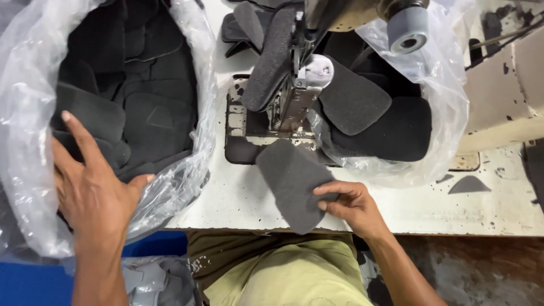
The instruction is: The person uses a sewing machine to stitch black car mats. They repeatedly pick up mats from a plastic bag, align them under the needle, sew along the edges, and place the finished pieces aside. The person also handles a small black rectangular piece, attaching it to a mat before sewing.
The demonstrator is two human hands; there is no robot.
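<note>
A plastic bag (34, 113) of felt pieces (136, 96) sits at the left; the sewing machine (300, 73) stands far centre on the table (408, 209). A second bag (436, 85) (also holding pieces) lies right of it. One felt piece (292, 184) lies near, before the machine.

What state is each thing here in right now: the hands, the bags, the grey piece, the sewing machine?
left hand: open, fingers spread, reaching into the left bag.
right hand: pinching the grey felt piece.
grey felt piece: flat on the table, far end at the machine's foot.
left plastic bag: open, full of dark cut pieces.
right plastic bag: open, holding dark pieces.
sewing machine: a grey piece draped against its head.
</note>
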